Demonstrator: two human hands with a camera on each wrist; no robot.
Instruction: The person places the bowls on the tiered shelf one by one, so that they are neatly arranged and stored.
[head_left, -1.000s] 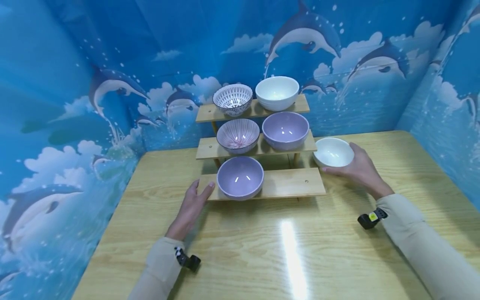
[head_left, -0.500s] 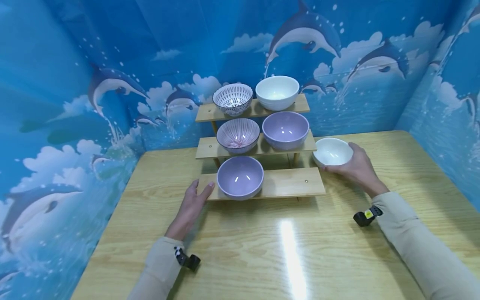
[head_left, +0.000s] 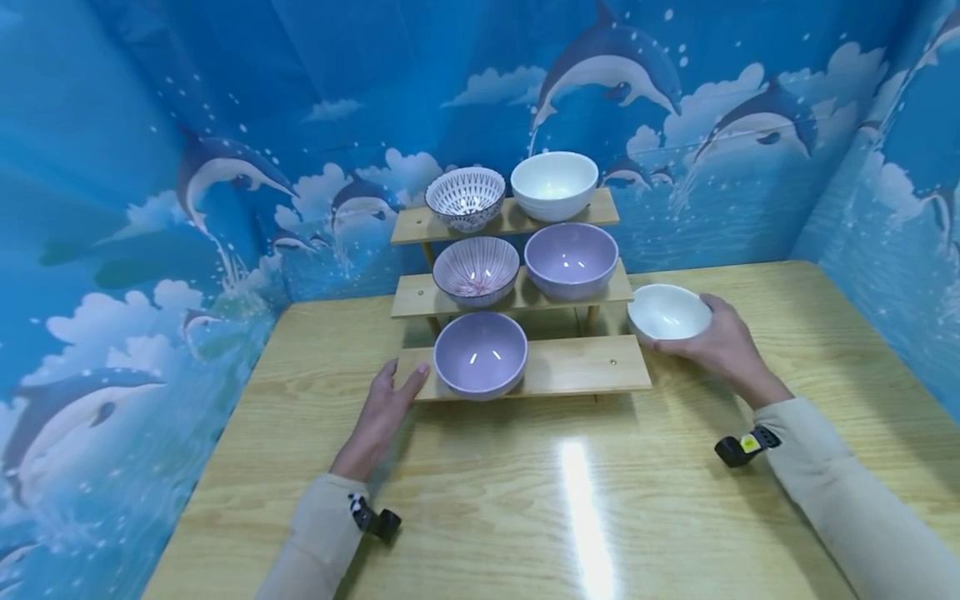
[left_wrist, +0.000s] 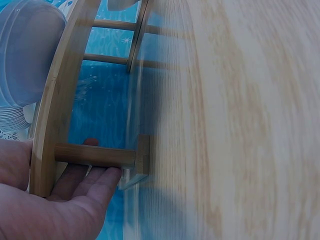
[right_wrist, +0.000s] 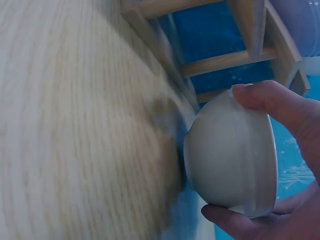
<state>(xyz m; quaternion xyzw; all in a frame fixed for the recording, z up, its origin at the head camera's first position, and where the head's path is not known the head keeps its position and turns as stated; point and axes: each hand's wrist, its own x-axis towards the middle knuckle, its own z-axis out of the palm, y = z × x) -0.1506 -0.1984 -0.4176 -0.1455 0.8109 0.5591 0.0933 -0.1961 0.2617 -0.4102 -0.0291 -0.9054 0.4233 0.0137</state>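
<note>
My right hand [head_left: 718, 343] grips a small white bowl [head_left: 667, 312] by its right side, beside the rack's right end. In the right wrist view, thumb and fingers span the white bowl [right_wrist: 227, 150], its base close to the tabletop; whether it touches is unclear. At the other end, my left hand [head_left: 382, 408] holds the lowest board of the wooden tiered rack [head_left: 577, 367]. The left wrist view has the thumb side over the board [left_wrist: 50, 125] and curled fingers beneath it, near a round post [left_wrist: 95, 155]. A plain purple bowl [head_left: 481, 356] sits just right of that hand.
On the middle tier stand a striped bowl [head_left: 476, 272] and another purple bowl [head_left: 572, 260]. The top tier bears a patterned bowl [head_left: 466, 199] and a larger white bowl [head_left: 555, 186]. Dolphin-printed cloth [head_left: 360, 100] encloses the wooden table [head_left: 480, 500] at back and sides.
The right hand and the small white bowl have shifted slightly toward me and to the right in the last half second. My left hand stays on the rack.
</note>
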